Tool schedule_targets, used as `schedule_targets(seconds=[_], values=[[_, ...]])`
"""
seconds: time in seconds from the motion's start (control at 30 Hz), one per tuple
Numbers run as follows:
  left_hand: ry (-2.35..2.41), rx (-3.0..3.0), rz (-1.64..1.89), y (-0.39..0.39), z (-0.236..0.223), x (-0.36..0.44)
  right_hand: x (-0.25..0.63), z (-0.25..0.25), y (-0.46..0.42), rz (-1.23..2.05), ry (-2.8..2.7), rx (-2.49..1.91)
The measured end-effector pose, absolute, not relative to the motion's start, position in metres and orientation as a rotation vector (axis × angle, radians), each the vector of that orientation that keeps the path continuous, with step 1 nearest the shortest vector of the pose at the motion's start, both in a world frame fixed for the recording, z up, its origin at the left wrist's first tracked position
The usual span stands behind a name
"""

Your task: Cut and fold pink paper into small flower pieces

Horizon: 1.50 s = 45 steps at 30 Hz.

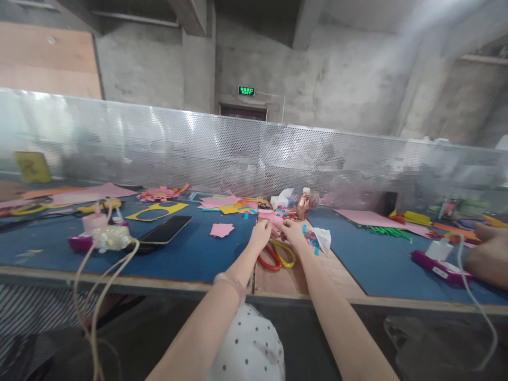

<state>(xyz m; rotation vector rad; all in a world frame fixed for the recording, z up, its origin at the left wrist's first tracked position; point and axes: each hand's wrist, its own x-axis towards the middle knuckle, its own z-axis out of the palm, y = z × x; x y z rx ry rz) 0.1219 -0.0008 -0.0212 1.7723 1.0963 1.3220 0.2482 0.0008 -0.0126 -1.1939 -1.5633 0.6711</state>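
In the head view, my left hand and my right hand are close together over the table, fingers pinched. Between them is a piece of pink paper, held from both sides; its exact shape is partly hidden by my fingers. Just below the hands lie scissors with red and yellow loop handles, their blades out of sight under my hands. A small stack of pink paper pieces rests left of my left hand. To the right of my right hand are blue paper strips and a white tissue.
A bottle stands behind my hands. A black phone, yellow sheet with cut-out holes and power strip with cables are at left. At right are a pink sheet, purple power strip and another person's blurred hand.
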Motion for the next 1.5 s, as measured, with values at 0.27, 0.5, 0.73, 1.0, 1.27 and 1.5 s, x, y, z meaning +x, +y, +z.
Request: schedule_targets(seconds=[0.27,0.5,0.73,1.0,1.27,1.5], values=[[0.891,1.382,1.289,0.001,-0.019,0.124,0.247,-0.012,0.003,0.369,-1.631,-1.133],[0.909,1.226,1.319,0.006,-0.021,0.119,0.243,-0.014,0.005,-0.149,-1.738,-1.129],[0.908,1.105,1.342,0.006,-0.019,0.117,0.240,-0.015,0.003,-0.476,-1.969,-1.069],[0.810,1.155,1.344,0.014,-0.027,0.116,0.232,-0.014,-0.008,-0.562,-2.038,-1.154],[0.847,1.249,1.329,0.009,-0.024,0.116,0.237,-0.016,0.002,-0.376,-1.840,-1.116],[0.882,1.479,1.325,0.007,-0.026,0.116,0.241,-0.012,0.006,-0.078,-1.809,-1.175]])
